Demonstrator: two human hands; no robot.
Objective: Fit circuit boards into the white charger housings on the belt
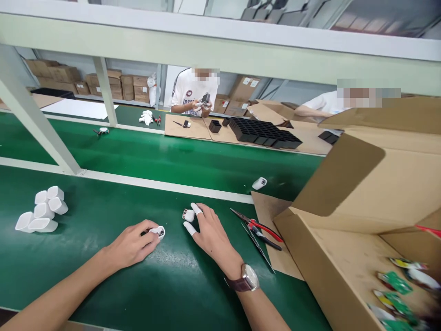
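My left hand (138,242) is closed around a small white plastic housing (160,232), whose open end faces right and shows dark parts inside. To its right, my right hand (211,232) has white finger cots on thumb and index finger. These two fingers are apart, on either side of a small white part (189,215) with a dark reddish end; whether they press on it is hard to see. Red-and-black-handled long-nose pliers (257,226) and metal tweezers (258,247) lie right of that hand.
Several white housings (44,210) stand grouped at left. Another white housing (259,183) lies beyond the pale rail (165,185). At right, an open cardboard box (310,257) holds green circuit boards (396,281). Across the bench, one person (195,94) handles a dark block near black trays (262,132).
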